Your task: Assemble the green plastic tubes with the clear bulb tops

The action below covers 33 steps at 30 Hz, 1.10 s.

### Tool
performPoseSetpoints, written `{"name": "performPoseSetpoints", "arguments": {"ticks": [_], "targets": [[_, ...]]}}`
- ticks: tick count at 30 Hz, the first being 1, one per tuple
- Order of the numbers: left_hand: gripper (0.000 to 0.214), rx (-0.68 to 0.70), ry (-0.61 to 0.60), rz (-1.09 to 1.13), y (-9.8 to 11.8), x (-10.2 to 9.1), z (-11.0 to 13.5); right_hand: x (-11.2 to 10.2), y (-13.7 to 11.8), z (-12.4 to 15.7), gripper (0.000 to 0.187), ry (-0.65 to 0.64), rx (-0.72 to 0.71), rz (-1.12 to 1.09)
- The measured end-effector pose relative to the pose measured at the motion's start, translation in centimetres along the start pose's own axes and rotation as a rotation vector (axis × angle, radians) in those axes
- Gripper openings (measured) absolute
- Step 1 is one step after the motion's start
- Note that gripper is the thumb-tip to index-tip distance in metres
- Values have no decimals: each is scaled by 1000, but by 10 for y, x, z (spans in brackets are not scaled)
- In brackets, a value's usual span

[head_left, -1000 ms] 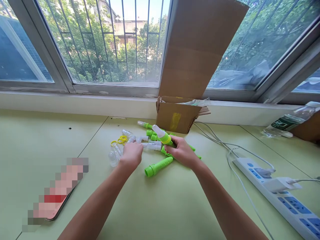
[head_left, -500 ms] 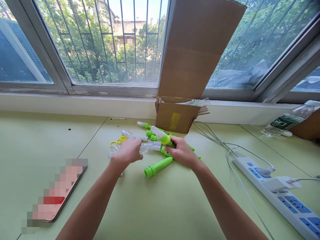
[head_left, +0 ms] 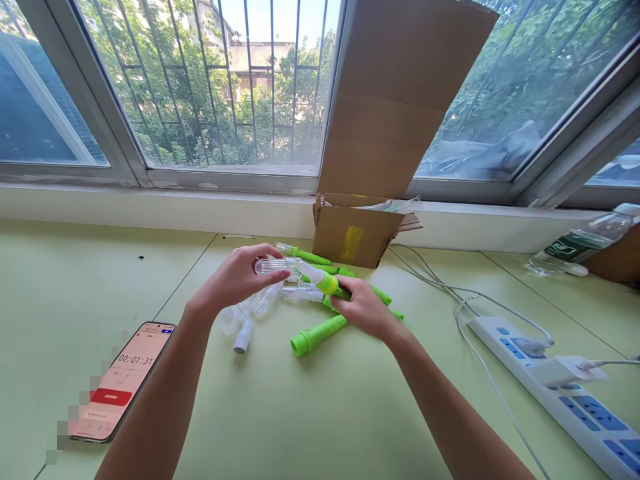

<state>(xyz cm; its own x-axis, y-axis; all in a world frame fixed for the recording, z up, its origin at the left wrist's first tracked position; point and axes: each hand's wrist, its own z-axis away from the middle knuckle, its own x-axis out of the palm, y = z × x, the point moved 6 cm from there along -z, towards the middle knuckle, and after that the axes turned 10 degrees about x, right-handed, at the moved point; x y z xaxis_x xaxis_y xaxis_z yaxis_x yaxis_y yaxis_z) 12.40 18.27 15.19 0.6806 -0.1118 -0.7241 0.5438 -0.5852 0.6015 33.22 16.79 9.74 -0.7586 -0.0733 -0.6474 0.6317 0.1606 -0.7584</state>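
My left hand (head_left: 237, 277) is closed, its thumb and fingers pinching a clear ribbed plastic cover (head_left: 273, 266). In my right hand (head_left: 367, 308) is a green plastic tube (head_left: 342, 291) with a yellow ring (head_left: 328, 284) and a white tapered tip (head_left: 312, 273) pointing left. The cover's right end lies at the white tip; how far it overlaps I cannot tell. Below my left hand lie more clear covers (head_left: 265, 300) and a white-ended clear piece (head_left: 242, 337). A loose green tube (head_left: 317, 335) rests just below my right hand, and several others lie behind it.
A cardboard box (head_left: 353, 233) stands against the window ledge. At left lies a phone (head_left: 125, 380) showing a timer. A white power strip (head_left: 550, 380) with plugs and cables runs along the right, with a plastic bottle (head_left: 575, 243) leaning behind it.
My left hand has risen from the pile of clear pieces, bringing a clear cover up to the white tip. My right hand stays nearly in place, holding the green tube.
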Motion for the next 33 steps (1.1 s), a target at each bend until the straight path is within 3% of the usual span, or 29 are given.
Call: {"name": "performPoseSetpoints", "arguments": {"ticks": [6, 11, 16, 22, 26, 33], "targets": [[43, 1, -96, 150, 7, 32, -5, 5, -12, 8, 19, -20, -46, 109], [43, 4, -61, 172, 10, 47, -9, 2, -10, 8, 28, 4, -70, 147], [41, -69, -62, 236, -3, 49, -8, 4, -9, 6, 31, 3, -111, 143], [39, -106, -86, 412, -17, 47, -8, -4, -3, 5, 22, 133, -97, 222], [38, -61, -100, 485, -20, 44, -8, -7, -3, 6, 14, 116, -125, 219], [33, 6, -19, 477, -17, 35, -11, -10, -6, 9, 30, 30, -99, 174]]}}
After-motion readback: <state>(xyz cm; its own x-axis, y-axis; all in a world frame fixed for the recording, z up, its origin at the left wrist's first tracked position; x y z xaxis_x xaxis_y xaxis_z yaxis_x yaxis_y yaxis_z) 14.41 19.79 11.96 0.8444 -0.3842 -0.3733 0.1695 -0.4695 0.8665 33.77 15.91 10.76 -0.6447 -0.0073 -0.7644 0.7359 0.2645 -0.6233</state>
